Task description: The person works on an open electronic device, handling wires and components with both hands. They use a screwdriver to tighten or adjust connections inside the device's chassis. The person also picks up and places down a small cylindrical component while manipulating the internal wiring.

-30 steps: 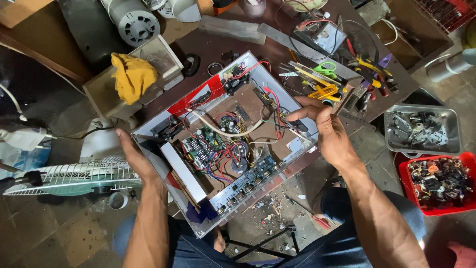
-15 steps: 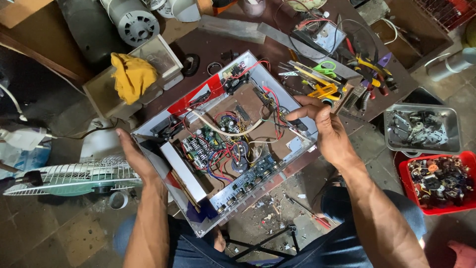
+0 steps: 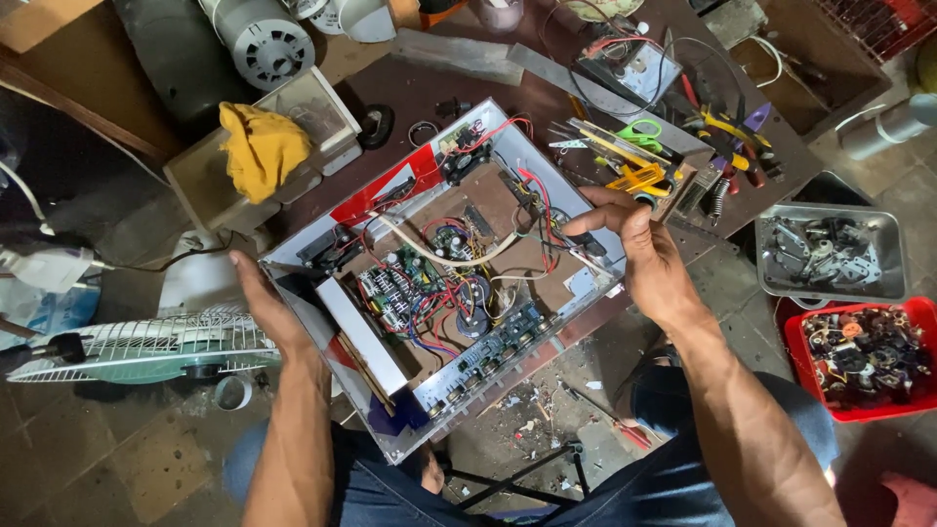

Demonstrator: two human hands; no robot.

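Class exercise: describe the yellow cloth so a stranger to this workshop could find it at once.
Start at the open metal chassis full of circuit boards, held between both hands. Up and to its left stands a small box; the yellow cloth lies crumpled on it. It is the only soft thing among the hard parts.

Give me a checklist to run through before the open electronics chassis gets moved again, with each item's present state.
1. Left hand flat against the left side wall of the open chassis: ok.
2. Right hand holding the right edge, fingers reaching in near the wires: ok.
3. Red wires clear of those fingers: not ok, they run right beside them.
4. Circuit boards fastened down: cannot tell.
5. Yellow pliers on the bench clear of the chassis: not ok, close to its right edge.
6. Power disconnected: cannot tell.
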